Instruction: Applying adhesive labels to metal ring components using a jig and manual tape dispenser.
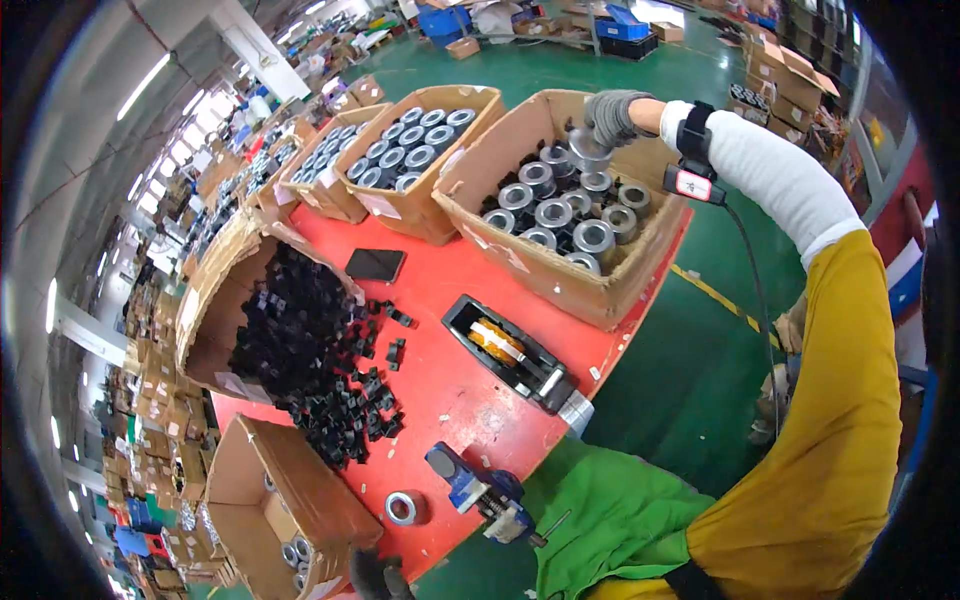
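My right hand [617,118], in a grey knit glove, reaches over the far-right cardboard box [560,285]. Its fingers are closed on a shiny metal ring [588,152], held above several similar thick rings [553,213] with small black parts between them. At the lower edge, my left hand [378,578], also gloved, is beside the corner of the near cardboard box [330,490]; its fingers are mostly cut off. A single metal ring [405,508] lies on the red table [455,400] above my left hand. Right of it stands a blue vise [485,490].
A black tape dispenser [515,350] with yellow-brown tape sits mid-table. Small black clips [350,400] spill from a tipped box [200,320] at left. A dark phone [376,265] lies behind them. More ring-filled boxes [420,110] stand at the back. A cable [752,270] hangs from my right wrist.
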Available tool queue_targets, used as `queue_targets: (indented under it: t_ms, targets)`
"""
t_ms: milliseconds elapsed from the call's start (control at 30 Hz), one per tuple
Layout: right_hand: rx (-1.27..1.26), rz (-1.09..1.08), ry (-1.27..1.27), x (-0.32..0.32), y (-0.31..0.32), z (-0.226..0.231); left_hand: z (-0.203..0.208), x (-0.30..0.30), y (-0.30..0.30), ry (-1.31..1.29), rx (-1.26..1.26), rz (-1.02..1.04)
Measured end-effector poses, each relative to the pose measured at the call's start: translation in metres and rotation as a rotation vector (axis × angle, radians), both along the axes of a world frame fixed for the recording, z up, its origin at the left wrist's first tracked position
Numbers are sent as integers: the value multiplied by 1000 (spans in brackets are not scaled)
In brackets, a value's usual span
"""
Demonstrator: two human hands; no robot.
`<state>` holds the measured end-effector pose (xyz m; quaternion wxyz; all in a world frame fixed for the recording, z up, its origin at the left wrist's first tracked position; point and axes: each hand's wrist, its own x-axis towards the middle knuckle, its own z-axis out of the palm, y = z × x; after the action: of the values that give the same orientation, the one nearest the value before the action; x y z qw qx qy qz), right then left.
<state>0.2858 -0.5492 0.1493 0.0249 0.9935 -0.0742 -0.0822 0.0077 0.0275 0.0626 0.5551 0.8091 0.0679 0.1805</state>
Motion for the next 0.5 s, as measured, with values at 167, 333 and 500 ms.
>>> queue_targets:
  t_ms: [167,333,500]
  targets:
    - [-384,153,500,72,-48,-80,-18,-22,34,236,-43,99]
    - [-339,254,432,81,-15,-99,-43,-40,56,317,-60,175]
    - [106,357,488,70,-25,-92,-54,-57,67,348,-132,196]
